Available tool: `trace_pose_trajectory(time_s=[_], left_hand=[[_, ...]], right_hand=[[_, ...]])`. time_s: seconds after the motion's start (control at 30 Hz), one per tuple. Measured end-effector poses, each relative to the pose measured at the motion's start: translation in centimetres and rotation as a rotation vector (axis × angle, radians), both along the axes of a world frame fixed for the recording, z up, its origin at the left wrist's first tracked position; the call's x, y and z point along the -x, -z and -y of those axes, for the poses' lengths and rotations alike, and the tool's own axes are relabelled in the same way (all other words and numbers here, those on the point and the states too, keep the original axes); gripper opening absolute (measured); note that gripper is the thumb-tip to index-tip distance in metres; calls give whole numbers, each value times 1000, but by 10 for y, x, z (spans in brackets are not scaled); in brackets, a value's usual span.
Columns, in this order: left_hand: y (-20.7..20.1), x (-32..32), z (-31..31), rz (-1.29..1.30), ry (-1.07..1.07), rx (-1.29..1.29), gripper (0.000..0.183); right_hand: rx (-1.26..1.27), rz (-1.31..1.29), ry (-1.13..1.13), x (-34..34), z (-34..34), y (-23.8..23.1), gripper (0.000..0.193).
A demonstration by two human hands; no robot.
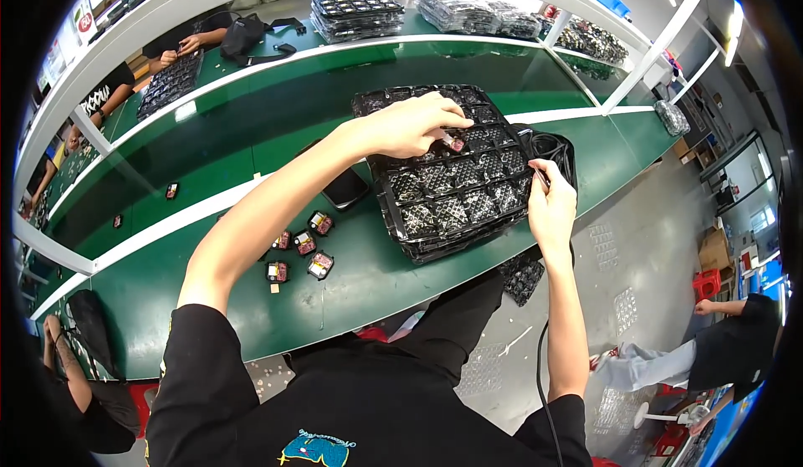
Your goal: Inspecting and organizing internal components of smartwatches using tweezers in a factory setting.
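Observation:
A stack of black plastic compartment trays (443,191) lies on the green bench in front of me. My left hand (410,125) reaches over its top tray, with thumb and fingers pinched at a small red-and-white square part (453,144). At the stack's right edge, my right hand (553,203) is closed, fingertips together around something thin and dark that I cannot make out. Several small black-cased parts (304,243) with red and yellow faces sit loose to the left of the stack. A dark flat device (346,189) lies partly behind my left forearm.
Coiled black cable (548,145) sits beside the stack, and a cord (542,383) hangs by my right arm. A white rail (192,218) crosses the green bench (376,300). More stacked trays (357,13) stand at the back. Other people work at far left and right.

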State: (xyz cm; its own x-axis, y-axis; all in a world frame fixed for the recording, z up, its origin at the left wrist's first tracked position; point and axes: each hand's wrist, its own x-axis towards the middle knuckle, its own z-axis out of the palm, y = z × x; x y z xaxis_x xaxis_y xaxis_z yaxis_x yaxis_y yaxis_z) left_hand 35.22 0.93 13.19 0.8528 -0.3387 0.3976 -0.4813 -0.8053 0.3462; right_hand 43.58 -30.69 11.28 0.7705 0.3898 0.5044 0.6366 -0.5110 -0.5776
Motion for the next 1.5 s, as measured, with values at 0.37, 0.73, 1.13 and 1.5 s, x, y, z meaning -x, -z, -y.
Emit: trace_pose_trajectory(time_s=[0.37, 0.73, 1.13, 1.5], left_hand=[[37, 51, -20, 116, -166, 44, 41], [28, 193, -117, 168, -613, -106, 46], [146, 374, -252, 29, -1206, -117, 26], [139, 419, -172, 63, -1150, 80, 32]], right_hand=[[8, 92, 4, -7, 35, -20, 27], [-253, -128, 581, 99, 241, 142, 59], [195, -262, -681, 243, -44, 81, 12], [315, 242, -1235, 308, -175, 107, 46]])
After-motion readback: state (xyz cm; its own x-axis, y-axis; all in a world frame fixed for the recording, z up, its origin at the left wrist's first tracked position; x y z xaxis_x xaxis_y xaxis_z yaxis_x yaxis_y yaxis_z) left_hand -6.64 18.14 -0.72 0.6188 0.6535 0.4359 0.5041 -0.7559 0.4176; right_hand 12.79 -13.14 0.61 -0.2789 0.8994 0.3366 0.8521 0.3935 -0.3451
